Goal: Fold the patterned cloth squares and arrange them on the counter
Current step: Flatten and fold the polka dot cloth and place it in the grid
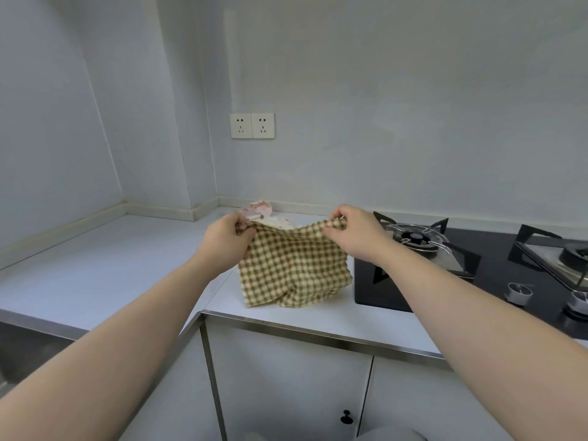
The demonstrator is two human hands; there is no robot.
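A green-and-cream checked cloth (pixel 294 268) hangs between my hands above the white counter (pixel 127 259), its lower edge crumpled on the surface. My left hand (pixel 226 238) pinches the cloth's top left corner. My right hand (pixel 353 232) pinches the top right corner. Behind the checked cloth lie other patterned cloths (pixel 261 211), pinkish and pale, mostly hidden by it.
A black gas hob (pixel 477 272) with two burners and knobs fills the counter to the right, close to the cloth. The counter bends in a corner to the left. Two wall sockets (pixel 252 125) sit above. Cabinet doors (pixel 286 386) are below the steel front edge.
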